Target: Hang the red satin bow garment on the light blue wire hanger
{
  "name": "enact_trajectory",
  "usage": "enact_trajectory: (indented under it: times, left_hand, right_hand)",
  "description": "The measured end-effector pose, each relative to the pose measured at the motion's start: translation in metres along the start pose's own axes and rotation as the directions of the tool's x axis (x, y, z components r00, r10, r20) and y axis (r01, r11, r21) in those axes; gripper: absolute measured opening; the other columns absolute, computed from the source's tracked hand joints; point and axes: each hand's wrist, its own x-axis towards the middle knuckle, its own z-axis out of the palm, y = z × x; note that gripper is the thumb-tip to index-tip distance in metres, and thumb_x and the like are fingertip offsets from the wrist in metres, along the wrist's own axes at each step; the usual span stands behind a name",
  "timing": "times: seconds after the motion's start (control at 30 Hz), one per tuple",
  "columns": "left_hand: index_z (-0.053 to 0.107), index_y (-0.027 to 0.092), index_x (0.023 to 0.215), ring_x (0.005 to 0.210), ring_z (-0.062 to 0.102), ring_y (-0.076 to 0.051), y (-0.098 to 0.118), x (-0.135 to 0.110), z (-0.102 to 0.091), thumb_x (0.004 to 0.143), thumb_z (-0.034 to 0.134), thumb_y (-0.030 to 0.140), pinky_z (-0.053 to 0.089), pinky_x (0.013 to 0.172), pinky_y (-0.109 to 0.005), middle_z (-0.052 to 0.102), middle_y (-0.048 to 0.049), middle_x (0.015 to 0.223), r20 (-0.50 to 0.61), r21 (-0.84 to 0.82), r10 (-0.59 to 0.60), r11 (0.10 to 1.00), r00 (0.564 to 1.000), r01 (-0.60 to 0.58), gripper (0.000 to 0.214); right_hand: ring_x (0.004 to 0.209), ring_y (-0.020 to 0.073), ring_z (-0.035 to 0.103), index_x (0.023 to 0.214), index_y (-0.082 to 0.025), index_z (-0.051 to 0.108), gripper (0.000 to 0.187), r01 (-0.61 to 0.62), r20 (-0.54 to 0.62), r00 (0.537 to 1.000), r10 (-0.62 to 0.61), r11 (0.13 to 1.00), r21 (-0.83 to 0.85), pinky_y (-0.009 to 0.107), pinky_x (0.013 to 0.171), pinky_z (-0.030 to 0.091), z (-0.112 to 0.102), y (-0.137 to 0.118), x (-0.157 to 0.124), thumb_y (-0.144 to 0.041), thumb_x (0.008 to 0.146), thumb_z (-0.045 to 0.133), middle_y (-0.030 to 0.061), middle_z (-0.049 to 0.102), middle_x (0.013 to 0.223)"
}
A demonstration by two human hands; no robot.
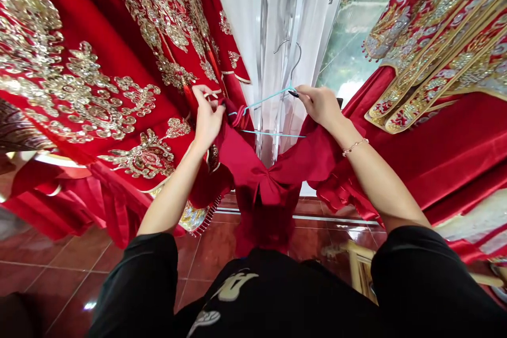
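My left hand (206, 119) is closed, pinching the left end of a plain red garment (263, 179) onto the left end of a thin light-blue wire hanger (264, 99). My right hand (320, 105) is closed on the garment's right end and the hanger's right arm near a black tip. The red cloth sags in folds between both hands. The hanger's metal hook (293, 60) rises in front of a white sheer curtain (277, 37).
Red robes with heavy gold embroidery hang at left (91, 74) and right (439, 37). Red-brown floor tiles (59, 259) lie below. A window with greenery (356, 21) shows behind the curtain. A pale wooden frame (358, 261) stands low at right.
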Motion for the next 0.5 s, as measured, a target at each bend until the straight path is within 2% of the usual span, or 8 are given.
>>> enact_trajectory:
  times: [0.07, 0.1, 0.2, 0.3, 0.4, 0.5]
  left_hand:
    - [0.033, 0.028, 0.119, 0.071, 0.06, -0.012, 0.015, 0.005, 0.013, 0.094, 0.048, 0.018, 0.043, 0.061, -0.03, 0.055, 0.0018, 0.084, -0.116, 0.042, -0.003, 0.999, 0.993, 0.008, 0.031]
    - [0.034, 0.027, 0.121, 0.072, 0.061, -0.014, 0.024, 0.007, 0.021, 0.092, 0.049, 0.015, 0.043, 0.063, -0.031, 0.055, 0.0017, 0.083, -0.121, 0.06, 0.003, 0.998, 0.993, 0.004, 0.034]
    - [0.039, 0.025, 0.125, 0.074, 0.064, -0.018, 0.049, 0.013, 0.044, 0.088, 0.048, 0.013, 0.045, 0.067, -0.033, 0.06, 0.0004, 0.082, 0.017, 0.14, 0.078, 0.987, 0.997, -0.079, 0.04]
    - [0.045, 0.023, 0.127, 0.082, 0.068, -0.021, 0.06, 0.012, 0.059, 0.088, 0.046, 0.014, 0.048, 0.071, -0.033, 0.067, -0.0035, 0.093, 0.1, 0.178, 0.13, 0.973, 0.986, -0.146, 0.04]
    - [0.049, 0.021, 0.123, 0.086, 0.069, -0.022, 0.059, -0.005, 0.059, 0.088, 0.047, 0.017, 0.051, 0.073, -0.032, 0.069, -0.0063, 0.099, 0.12, 0.223, 0.125, 0.963, 0.985, -0.149, 0.035]
    - [0.048, 0.019, 0.123, 0.083, 0.068, -0.021, 0.052, -0.031, 0.047, 0.091, 0.047, 0.022, 0.052, 0.071, -0.031, 0.068, -0.0069, 0.097, 0.184, 0.234, 0.101, 0.962, 0.978, -0.143, 0.031]
  right_hand:
    - [0.064, 0.0219, 0.057, 0.1, -0.022, 0.066, 0.042, 0.01, -0.02, 1.0, -0.01, 0.999, -0.031, 0.032, 0.062, 0.038, -0.001, 0.0, -0.002, -0.045, 0.104, 0.031, 0.0037, 0.052, 0.06]
    - [0.064, 0.0225, 0.058, 0.099, -0.022, 0.066, 0.042, 0.011, -0.024, 1.0, -0.012, 0.999, -0.041, 0.032, 0.062, 0.037, -0.002, -0.001, -0.003, -0.045, 0.104, 0.032, 0.004, 0.052, 0.06]
    - [0.065, 0.0232, 0.058, 0.099, -0.022, 0.066, 0.041, -0.019, -0.007, 1.0, 0.018, 0.997, -0.072, 0.032, 0.062, 0.035, -0.005, -0.005, -0.004, -0.044, 0.104, 0.032, 0.0046, 0.054, 0.061]
    - [0.067, 0.0235, 0.059, 0.104, -0.021, 0.067, 0.041, -0.077, 0.03, 0.996, 0.08, 0.991, -0.108, 0.033, 0.063, 0.035, -0.006, -0.011, -0.002, -0.043, 0.104, 0.032, 0.0057, 0.058, 0.065]
    - [0.07, 0.0233, 0.061, 0.109, -0.023, 0.067, 0.04, -0.09, 0.043, 0.995, 0.095, 0.992, -0.09, 0.033, 0.065, 0.037, -0.004, -0.016, -0.001, -0.041, 0.104, 0.031, 0.0056, 0.06, 0.069]
    - [0.074, 0.023, 0.063, 0.113, -0.024, 0.066, 0.039, -0.084, 0.035, 0.996, 0.085, 0.996, -0.029, 0.033, 0.068, 0.04, 0.002, -0.018, -0.002, -0.039, 0.105, 0.03, 0.0049, 0.062, 0.071]
